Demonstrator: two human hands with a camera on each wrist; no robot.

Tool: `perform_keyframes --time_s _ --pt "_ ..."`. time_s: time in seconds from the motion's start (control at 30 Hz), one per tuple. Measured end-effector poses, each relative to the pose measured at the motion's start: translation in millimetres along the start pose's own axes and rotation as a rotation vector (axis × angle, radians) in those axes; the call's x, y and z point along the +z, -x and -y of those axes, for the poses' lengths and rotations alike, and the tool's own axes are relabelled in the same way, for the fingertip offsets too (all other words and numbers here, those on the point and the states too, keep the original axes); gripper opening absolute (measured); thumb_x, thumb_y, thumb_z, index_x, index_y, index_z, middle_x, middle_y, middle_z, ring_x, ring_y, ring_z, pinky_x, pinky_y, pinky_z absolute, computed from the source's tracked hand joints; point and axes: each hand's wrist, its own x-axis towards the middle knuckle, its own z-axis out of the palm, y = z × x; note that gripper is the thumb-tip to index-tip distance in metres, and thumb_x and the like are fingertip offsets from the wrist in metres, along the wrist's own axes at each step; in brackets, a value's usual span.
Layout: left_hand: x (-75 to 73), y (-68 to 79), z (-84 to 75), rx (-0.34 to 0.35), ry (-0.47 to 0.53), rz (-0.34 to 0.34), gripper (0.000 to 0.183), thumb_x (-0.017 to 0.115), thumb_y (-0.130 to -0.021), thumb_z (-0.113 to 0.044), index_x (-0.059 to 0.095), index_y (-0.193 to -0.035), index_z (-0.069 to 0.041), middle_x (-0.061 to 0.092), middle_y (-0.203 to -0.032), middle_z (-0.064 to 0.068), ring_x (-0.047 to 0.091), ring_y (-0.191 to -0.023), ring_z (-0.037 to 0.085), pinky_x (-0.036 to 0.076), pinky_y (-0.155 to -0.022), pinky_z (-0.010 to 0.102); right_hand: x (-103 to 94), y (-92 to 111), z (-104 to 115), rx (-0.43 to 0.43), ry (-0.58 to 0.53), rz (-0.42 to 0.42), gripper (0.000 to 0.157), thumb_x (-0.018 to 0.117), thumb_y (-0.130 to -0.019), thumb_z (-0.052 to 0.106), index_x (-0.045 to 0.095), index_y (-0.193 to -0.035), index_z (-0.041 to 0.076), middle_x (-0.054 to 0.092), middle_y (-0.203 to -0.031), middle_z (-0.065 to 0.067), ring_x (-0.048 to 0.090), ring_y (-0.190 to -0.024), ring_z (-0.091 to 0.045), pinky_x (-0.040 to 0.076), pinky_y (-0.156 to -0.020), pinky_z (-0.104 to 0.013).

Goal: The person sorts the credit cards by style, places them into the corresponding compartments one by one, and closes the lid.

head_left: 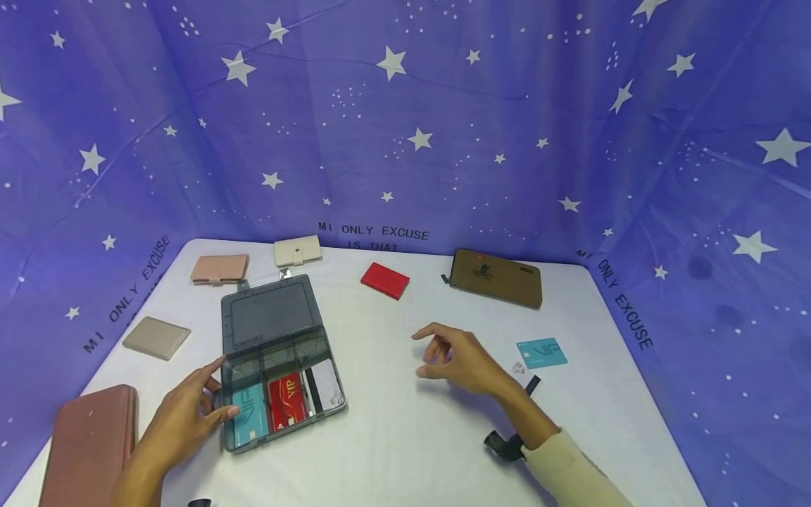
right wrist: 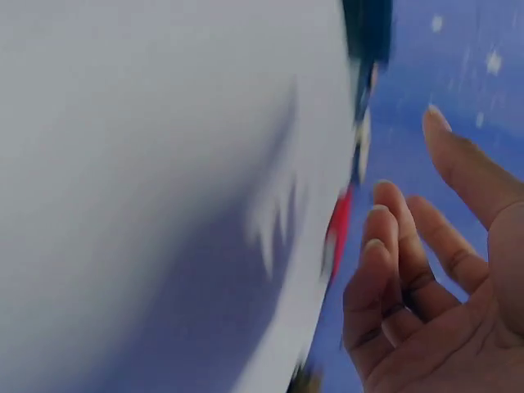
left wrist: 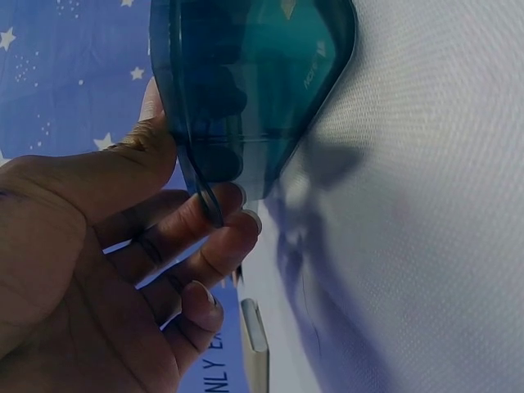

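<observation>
My left hand [head_left: 184,415] grips the left side of a smoky see-through card case [left wrist: 246,74], thumb over the rim and fingers along the outer wall. The case lies open on the table, its dark lid [head_left: 272,313] folded back away from me. In its near row of compartments lie a teal VIP card [head_left: 250,419], a red VIP card [head_left: 287,401] and a white card [head_left: 326,384] with a black stripe. Nothing is in my right hand [head_left: 465,359], which hovers over the white table with loosely bent fingers, thumb apart from them in the right wrist view.
Another teal VIP card [head_left: 542,353] lies right of my right hand. Farther back are a brown zip pouch [head_left: 497,278], a red card holder [head_left: 385,280], a cream wallet [head_left: 298,251] and a pink wallet [head_left: 219,269]. At left lie a beige holder [head_left: 155,337] and a large brown wallet [head_left: 89,443].
</observation>
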Motion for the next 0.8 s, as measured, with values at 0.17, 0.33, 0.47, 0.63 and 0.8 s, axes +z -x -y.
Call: perform_keyframes --time_s 0.17,0.33,0.47,0.63,0.8 --pt "1.0 1.4 1.8 -0.004 0.001 -0.001 0.087 0.086 -0.076 -0.024 0.042 -0.147 -0.002 0.064 -0.104 0.01 0.054 -0.077 0.012 0.046 -0.07 0.038 -48.4 35 -41 0.057 0.1 -0.047 0.055 0.088 -0.076 0.024 0.065 -0.125 0.019 0.067 -0.097 -0.007 0.061 -0.082 -0.021 0.05 -0.068 -0.024" --pt "1.2 0.4 3.0 -0.012 0.007 -0.001 0.088 0.086 -0.075 -0.025 0.042 -0.148 -0.003 0.064 -0.104 0.01 0.053 -0.077 0.013 0.045 -0.071 0.039 -89.5 67 -71 0.11 0.223 -0.111 0.055 0.089 -0.074 0.02 0.065 -0.124 0.018 0.065 -0.108 -0.008 0.06 -0.09 -0.025 0.051 -0.073 -0.029" --pt "1.7 -0.4 4.1 -0.012 0.007 -0.003 0.088 0.086 -0.075 -0.025 0.042 -0.148 -0.002 0.064 -0.104 0.009 0.053 -0.077 0.013 0.045 -0.071 0.039 -113.8 82 -89 0.19 0.361 -0.151 0.059 0.09 -0.071 0.018 0.064 -0.125 0.019 0.062 -0.112 -0.009 0.058 -0.096 -0.026 0.047 -0.076 -0.035" --pt "2.2 -0.8 4.7 -0.005 0.007 -0.008 0.087 0.086 -0.076 -0.025 0.042 -0.148 -0.003 0.064 -0.103 0.008 0.053 -0.077 0.01 0.045 -0.071 0.038 -124.1 88 -104 0.26 0.454 -0.172 0.06 0.091 -0.069 0.015 0.065 -0.123 0.014 0.058 -0.106 -0.013 0.053 -0.092 -0.027 0.041 -0.073 -0.035" --pt "1.9 -0.3 4.4 -0.01 0.01 -0.004 0.087 0.086 -0.076 -0.025 0.042 -0.148 -0.002 0.064 -0.104 0.009 0.053 -0.077 0.011 0.045 -0.071 0.038 -123.7 83 -111 0.292 0.455 -0.185 0.044 0.091 -0.068 0.013 0.069 -0.106 0.011 0.056 -0.098 -0.012 0.051 -0.086 -0.025 0.038 -0.072 -0.034"
